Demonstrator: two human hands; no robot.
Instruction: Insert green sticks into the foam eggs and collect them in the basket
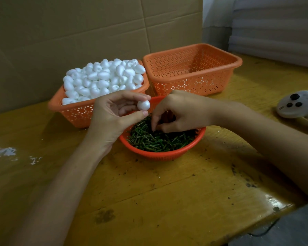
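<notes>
My left hand pinches a white foam egg between thumb and fingers, just above the far left rim of the round orange bowl. That bowl is full of short green sticks. My right hand reaches down into the sticks, fingertips curled together among them; whether it pinches one is hidden. An orange basket heaped with white foam eggs stands at the back left. A second orange basket, bare inside, stands at the back right.
The yellow wooden table has white crumbs at the left and dark specks near the front. A white controller lies at the right edge. Cardboard sheets stand behind the baskets.
</notes>
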